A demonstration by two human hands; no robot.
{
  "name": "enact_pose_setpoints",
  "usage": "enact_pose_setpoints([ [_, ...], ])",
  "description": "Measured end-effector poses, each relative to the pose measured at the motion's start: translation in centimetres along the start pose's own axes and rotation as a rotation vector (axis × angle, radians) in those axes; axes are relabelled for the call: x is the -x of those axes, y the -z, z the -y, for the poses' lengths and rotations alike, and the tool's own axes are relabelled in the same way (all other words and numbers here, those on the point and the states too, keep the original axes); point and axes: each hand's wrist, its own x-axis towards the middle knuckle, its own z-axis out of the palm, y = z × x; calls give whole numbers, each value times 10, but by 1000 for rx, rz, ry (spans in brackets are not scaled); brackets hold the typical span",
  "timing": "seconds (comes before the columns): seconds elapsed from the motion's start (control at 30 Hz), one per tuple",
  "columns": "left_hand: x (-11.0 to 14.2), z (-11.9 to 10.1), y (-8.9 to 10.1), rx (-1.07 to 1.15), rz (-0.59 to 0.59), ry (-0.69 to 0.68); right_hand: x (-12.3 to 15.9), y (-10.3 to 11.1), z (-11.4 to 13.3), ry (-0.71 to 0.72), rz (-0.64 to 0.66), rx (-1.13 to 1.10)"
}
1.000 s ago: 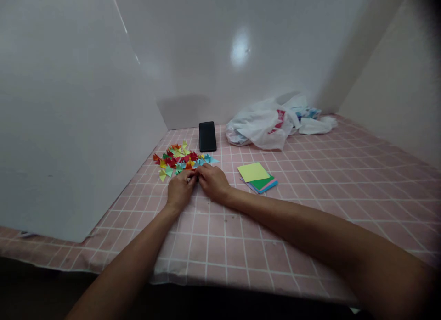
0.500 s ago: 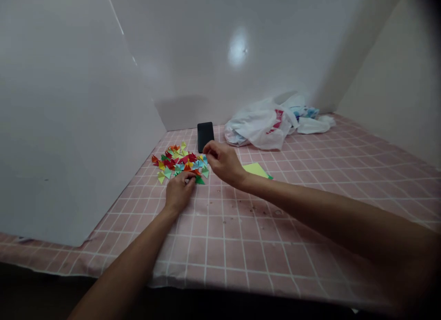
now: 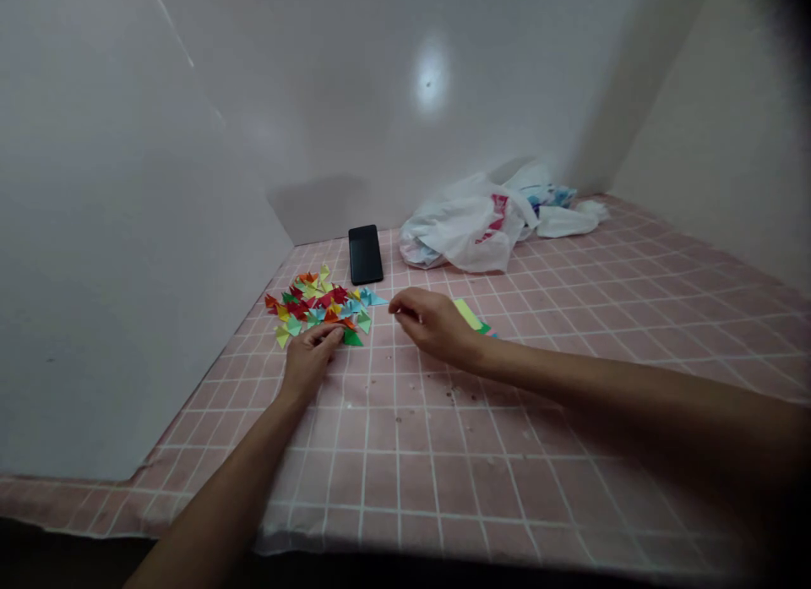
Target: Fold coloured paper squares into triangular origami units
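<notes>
Small folded paper cranes (image 3: 329,302) in red, orange, yellow, green and blue lie in a loose heap left of centre. My left hand (image 3: 309,361) rests at the near side of the heap, thumb and fingers closed on a dark green paper crane (image 3: 353,338). My right hand (image 3: 437,325) is just right of the heap, its fingers bent into a pinch. Anything within that pinch is too small to make out. Close to its fingertips is the pointed end of a light blue crane (image 3: 375,298). Behind the right wrist lies yellow and green paper (image 3: 469,313), partly hidden.
A black phone (image 3: 366,255) lies behind the cranes. Crumpled white plastic bags (image 3: 472,226) sit against the back wall. A white panel (image 3: 127,276) stands along the left. Dark specks dot the pink checked tablecloth (image 3: 431,462) in front of my hands.
My right hand has drawn back rightward and slightly toward me, away from the heap's edge. My left hand stays by the green crane. The view has shifted slightly.
</notes>
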Motion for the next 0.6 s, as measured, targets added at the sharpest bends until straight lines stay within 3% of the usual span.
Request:
enact_pose_setpoints([
  [0.13, -2, 2, 0, -12, 20, -31, -11, -29, 12, 27, 262, 115],
  [0.2, -3, 3, 0, -33, 22, -64, -19, -46, 16, -15, 325, 150],
  [0.37, -4, 5, -2, -101, 31, -147, -28, -74, 15, -111, 324, 176],
  [0.6, -3, 5, -2, -170, 43, -168, -28, -80, 14, -132, 304, 206],
])
